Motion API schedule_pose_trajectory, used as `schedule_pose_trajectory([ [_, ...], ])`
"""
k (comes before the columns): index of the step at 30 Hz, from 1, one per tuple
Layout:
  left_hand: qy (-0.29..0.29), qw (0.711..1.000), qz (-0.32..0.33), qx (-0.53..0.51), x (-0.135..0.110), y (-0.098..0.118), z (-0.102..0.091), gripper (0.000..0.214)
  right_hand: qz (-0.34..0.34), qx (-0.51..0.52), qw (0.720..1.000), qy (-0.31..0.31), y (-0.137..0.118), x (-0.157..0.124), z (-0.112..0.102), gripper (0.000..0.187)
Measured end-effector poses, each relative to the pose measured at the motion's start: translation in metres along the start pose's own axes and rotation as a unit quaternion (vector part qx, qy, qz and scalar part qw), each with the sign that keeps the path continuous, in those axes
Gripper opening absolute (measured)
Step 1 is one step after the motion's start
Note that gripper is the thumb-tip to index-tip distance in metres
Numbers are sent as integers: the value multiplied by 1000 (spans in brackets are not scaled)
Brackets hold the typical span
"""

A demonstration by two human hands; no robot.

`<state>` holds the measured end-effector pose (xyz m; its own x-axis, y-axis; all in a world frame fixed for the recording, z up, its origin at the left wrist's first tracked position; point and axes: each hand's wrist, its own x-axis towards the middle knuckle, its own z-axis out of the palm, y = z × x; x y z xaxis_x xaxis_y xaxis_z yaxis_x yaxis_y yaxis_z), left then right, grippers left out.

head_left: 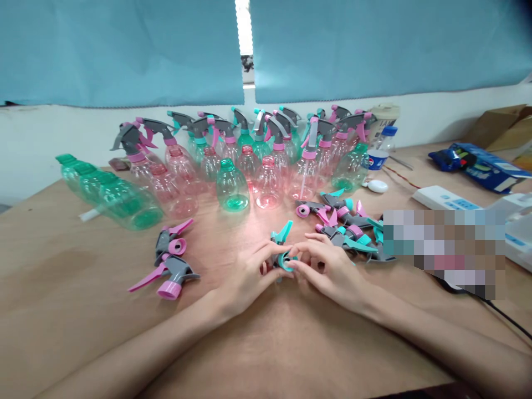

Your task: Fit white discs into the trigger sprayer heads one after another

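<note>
A grey and teal trigger spray head (282, 233) is held low over the table between both hands, its teal trigger pointing up and away. My left hand (251, 269) grips its body from the left. On the other side, the thumb and fingers of my right hand (330, 266) are closed at the teal collar, whose round opening faces me. Whether something small sits inside the collar is hidden by the fingertips. Just beyond stand a clear green bottle (231, 188) and a clear pink bottle (268, 185), both without spray heads.
Two pink and grey spray heads (178, 271) lie to the left. Several more spray heads (349, 238) are heaped at the right. Green bottles (128, 202) lie on their sides at the left. Behind stand bottles with spray heads (278, 147). A white power strip (444, 199) lies right.
</note>
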<state>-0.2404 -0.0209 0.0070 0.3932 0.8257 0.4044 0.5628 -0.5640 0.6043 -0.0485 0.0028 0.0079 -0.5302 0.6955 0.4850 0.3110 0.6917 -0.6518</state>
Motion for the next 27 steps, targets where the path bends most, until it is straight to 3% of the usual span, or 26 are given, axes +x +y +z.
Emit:
schedule_pose_trajectory([
  [4,-10,1000,4,-4,0,0,1,27,17,4,999,-36,-1,4,-5,9],
  [12,-16,1000,14,-1,1,0,2,28,-51,-84,994,-57,4,7,-6,20],
  [20,-40,999,-12,10,-1,-3,2,34,-16,-67,995,-73,7,6,-7,20],
  [27,-16,998,-51,11,1,-1,-1,31,-26,-77,995,-65,0,5,-9,27],
])
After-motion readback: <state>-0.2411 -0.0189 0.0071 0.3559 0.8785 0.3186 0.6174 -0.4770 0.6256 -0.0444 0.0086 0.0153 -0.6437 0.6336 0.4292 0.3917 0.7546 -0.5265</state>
